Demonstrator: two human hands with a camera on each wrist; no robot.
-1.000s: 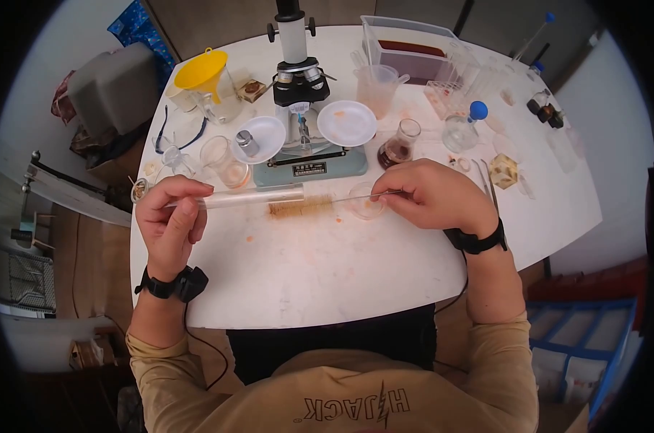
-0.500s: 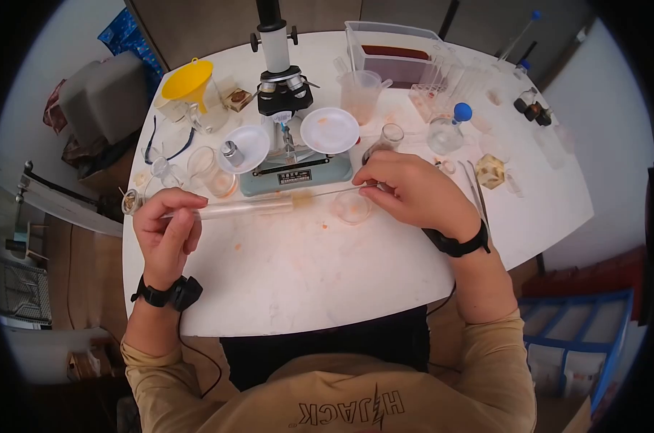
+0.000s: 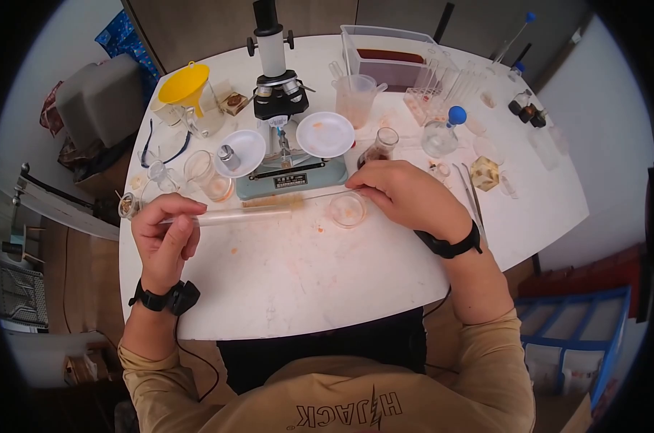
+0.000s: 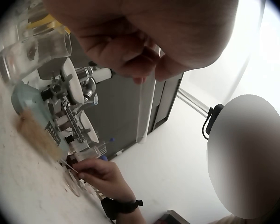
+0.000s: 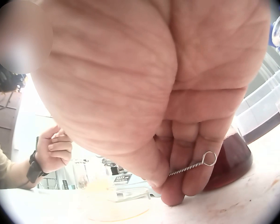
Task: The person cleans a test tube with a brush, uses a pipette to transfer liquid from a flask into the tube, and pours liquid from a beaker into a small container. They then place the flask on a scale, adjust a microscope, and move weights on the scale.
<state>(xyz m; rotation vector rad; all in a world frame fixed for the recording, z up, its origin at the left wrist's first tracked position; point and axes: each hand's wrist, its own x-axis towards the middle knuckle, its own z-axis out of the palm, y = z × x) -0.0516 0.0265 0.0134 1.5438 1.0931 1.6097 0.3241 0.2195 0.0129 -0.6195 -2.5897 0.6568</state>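
My left hand grips a clear glass test tube near one end, with the tube lying almost level above the table. In my right hand, thumb and fingers pinch the twisted-wire handle of a test tube brush, whose end loop sticks out past the fingers. The brush's tan bristles lie apart from the tube in the left wrist view. From the head camera they show just beyond the tube, partly hidden by it. A shallow glass dish with orange bits sits on the table near my right fingers.
A pan balance stands behind the tube, with a microscope further back. Beside my right hand is a flask of dark red liquid. Beakers, a yellow funnel, a blue-stoppered flask and tweezers surround them.
The bristles were below the tube in the head view, then mostly overlapped by it, and now show on its far side. The view has shifted slightly; both grips stay the same.
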